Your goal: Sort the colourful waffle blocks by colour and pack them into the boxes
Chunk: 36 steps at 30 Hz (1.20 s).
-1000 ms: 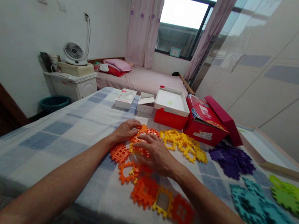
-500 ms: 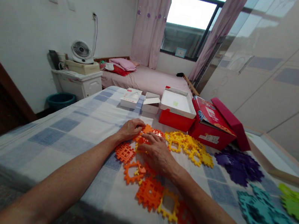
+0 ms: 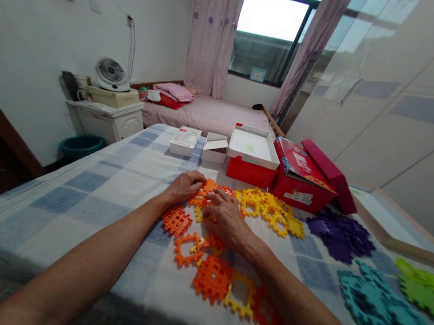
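Observation:
My left hand (image 3: 185, 186) rests at the left edge of a pile of orange toothed plastic building pieces (image 3: 209, 184), fingertips bent against them. My right hand (image 3: 227, 220) arches over the same pile from the right, its fingers apart and touching pieces beneath. The palm sides of both hands are hidden. Nearer me lie loose orange pieces, among them a lattice square (image 3: 177, 221), an open frame (image 3: 186, 250) and a thicker stacked square (image 3: 213, 278). A yellow frame (image 3: 241, 296) and a red-orange piece (image 3: 267, 314) sit close to my right forearm.
Yellow pieces (image 3: 271, 209), purple pieces (image 3: 340, 236), teal pieces (image 3: 379, 309) and lime-green pieces (image 3: 425, 289) form heaps to the right. Behind stand two small white boxes (image 3: 184, 143), a red-and-white box (image 3: 252, 171), a red carton (image 3: 301, 177) and a shallow box lid (image 3: 397, 243).
The whole view has shifted slightly, so everything appears a little further left. My hands stay on the orange pile, with hardly any movement against it.

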Tool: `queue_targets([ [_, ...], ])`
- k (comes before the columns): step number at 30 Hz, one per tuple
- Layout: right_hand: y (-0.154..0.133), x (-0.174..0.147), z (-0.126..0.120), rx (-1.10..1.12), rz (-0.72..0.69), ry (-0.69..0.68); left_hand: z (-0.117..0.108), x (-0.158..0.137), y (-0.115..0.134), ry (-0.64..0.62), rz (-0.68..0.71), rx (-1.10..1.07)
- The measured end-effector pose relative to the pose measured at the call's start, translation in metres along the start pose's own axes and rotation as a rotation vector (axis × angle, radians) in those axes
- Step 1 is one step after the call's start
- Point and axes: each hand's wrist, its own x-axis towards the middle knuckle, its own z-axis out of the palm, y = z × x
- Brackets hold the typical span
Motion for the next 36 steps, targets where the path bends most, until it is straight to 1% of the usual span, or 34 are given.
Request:
queue_targets([
  [2,-0.002,0.001,-0.001,0.097,-0.019,0.031,0.0,0.0,0.0,0.003,0.003,-0.003],
  [4,-0.005,0.0,-0.008,0.265,-0.033,0.076,-0.001,0.0,0.0,0.005,0.005,-0.008],
  [7,-0.001,-0.004,-0.029,0.538,-0.008,0.14,-0.001,0.0,0.0,-0.005,0.011,-0.01],
  [8,0.004,-0.008,-0.038,0.579,0.021,0.163,-0.002,0.0,0.0,-0.008,0.012,-0.008],
  [9,0.011,-0.013,-0.047,0.575,0.058,0.188,-0.002,0.0,0.001,-0.009,0.011,-0.006],
  [11,0.03,-0.028,-0.061,0.442,0.134,0.24,-0.002,0.0,0.001,-0.006,0.004,0.002],
  [13,0.055,-0.045,-0.07,0.189,0.218,0.273,-0.002,0.0,0.001,-0.004,-0.001,0.007],
  [16,0.084,-0.066,-0.071,-0.173,0.352,0.262,-0.001,0.001,0.001,-0.003,-0.005,0.014],
  [18,0.091,-0.067,-0.065,-0.287,0.362,0.231,-0.001,0.001,0.001,-0.005,-0.008,0.011],
  [20,0.086,-0.057,-0.054,-0.313,0.277,0.192,-0.002,0.001,0.001,-0.008,-0.01,0.004],
  [23,0.072,-0.03,-0.037,-0.319,0.142,0.12,-0.002,0.0,0.002,-0.008,-0.007,-0.005],
  [25,0.068,-0.013,-0.028,-0.328,0.11,0.055,-0.003,0.0,0.002,-0.007,-0.005,-0.015],
  [27,0.07,-0.006,-0.022,-0.332,0.121,-0.007,-0.003,-0.001,0.001,-0.006,-0.006,-0.028],
  [30,0.078,-0.012,-0.021,-0.323,0.16,-0.029,-0.003,0.0,0.001,-0.009,-0.007,-0.042],
  [33,0.085,-0.031,-0.027,-0.323,0.175,-0.019,-0.003,0.0,0.001,-0.011,-0.017,-0.046],
  [36,0.091,-0.048,-0.035,-0.325,0.157,-0.013,-0.004,0.0,0.002,-0.014,-0.029,-0.043],
])
